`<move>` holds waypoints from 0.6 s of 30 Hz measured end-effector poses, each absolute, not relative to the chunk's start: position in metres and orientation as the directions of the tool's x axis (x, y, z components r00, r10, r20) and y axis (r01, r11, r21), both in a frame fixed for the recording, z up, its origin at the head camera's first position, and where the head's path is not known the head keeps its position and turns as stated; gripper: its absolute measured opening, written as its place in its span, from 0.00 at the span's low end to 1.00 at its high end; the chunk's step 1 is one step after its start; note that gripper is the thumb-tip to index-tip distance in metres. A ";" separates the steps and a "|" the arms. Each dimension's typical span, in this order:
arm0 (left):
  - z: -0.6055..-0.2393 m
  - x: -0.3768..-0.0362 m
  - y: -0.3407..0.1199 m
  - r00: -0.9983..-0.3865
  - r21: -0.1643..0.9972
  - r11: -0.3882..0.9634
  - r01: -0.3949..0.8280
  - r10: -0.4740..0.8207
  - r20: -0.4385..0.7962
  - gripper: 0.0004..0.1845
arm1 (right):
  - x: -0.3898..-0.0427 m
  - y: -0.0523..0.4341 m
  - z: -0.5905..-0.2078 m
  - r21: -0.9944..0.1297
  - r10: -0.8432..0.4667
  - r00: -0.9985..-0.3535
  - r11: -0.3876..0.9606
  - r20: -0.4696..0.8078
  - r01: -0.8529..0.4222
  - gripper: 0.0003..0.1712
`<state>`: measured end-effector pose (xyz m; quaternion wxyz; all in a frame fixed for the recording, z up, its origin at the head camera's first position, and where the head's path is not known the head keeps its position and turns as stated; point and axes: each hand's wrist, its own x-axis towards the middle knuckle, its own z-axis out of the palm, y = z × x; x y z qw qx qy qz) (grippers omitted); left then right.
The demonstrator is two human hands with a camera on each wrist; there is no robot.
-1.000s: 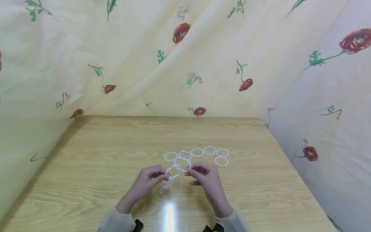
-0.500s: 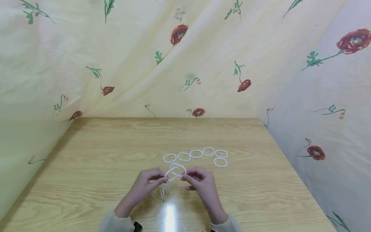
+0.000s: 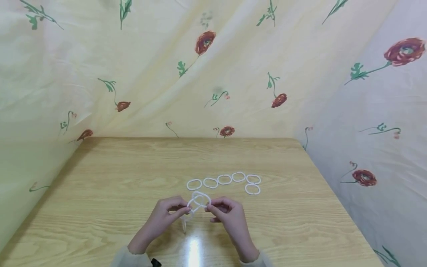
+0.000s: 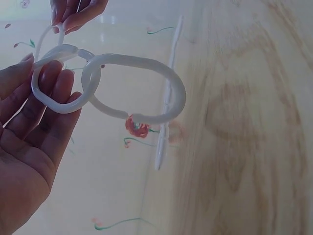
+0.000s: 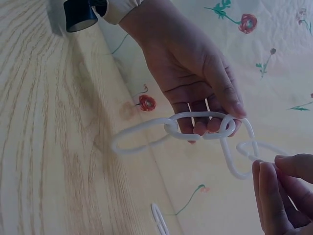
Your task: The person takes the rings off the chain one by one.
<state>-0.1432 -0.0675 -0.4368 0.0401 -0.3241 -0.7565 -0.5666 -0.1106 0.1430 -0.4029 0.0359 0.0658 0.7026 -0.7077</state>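
Observation:
A short chain of white plastic oval rings (image 3: 198,200) hangs between my two hands above the wooden table (image 3: 100,193). My left hand (image 3: 186,210) pinches one ring (image 4: 55,80), and a linked ring (image 4: 139,87) dangles from it. Opposite it, my right hand (image 3: 208,208) pinches the ring (image 5: 250,147) at the chain's other end between thumb and fingertips (image 5: 274,193). In the right wrist view the left hand (image 5: 195,78) holds its ring (image 5: 201,125) and a further link (image 5: 139,138) hangs lower left.
Several loose white rings (image 3: 224,180) lie in a row on the table just beyond the hands, and one more ring (image 3: 252,189) sits at the row's right end. Flowered cloth (image 3: 213,74) walls the table at the back and both sides.
Both hands and the chain have drifted slightly nearer to me and closer together. The grips on the chain are unchanged and the loose rings have not moved.

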 end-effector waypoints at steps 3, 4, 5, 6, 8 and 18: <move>-0.436 -0.143 -0.068 -0.783 0.828 0.147 0.542 0.446 0.434 0.04 | -0.110 0.143 -0.403 -0.991 0.042 -0.990 -0.002 -0.137 0.137 0.13; -0.436 -0.143 -0.068 -0.782 0.827 0.147 0.543 0.446 0.435 0.04 | -0.110 0.143 -0.403 -0.991 0.040 -0.990 0.000 -0.137 0.137 0.13; -0.435 -0.143 -0.068 -0.781 0.825 0.148 0.545 0.447 0.436 0.04 | -0.110 0.143 -0.403 -0.990 0.039 -0.990 -0.003 -0.138 0.138 0.13; -0.435 -0.142 -0.068 -0.781 0.825 0.149 0.546 0.447 0.436 0.04 | -0.110 0.143 -0.403 -0.991 0.037 -0.990 -0.001 -0.137 0.137 0.13; -0.435 -0.142 -0.068 -0.779 0.824 0.149 0.547 0.450 0.437 0.04 | -0.110 0.142 -0.402 -0.991 0.032 -0.991 0.005 -0.133 0.133 0.13; -0.435 -0.141 -0.066 -0.768 0.823 0.143 0.550 0.474 0.432 0.04 | -0.109 0.138 -0.398 -0.993 0.030 -0.992 0.012 -0.121 0.122 0.13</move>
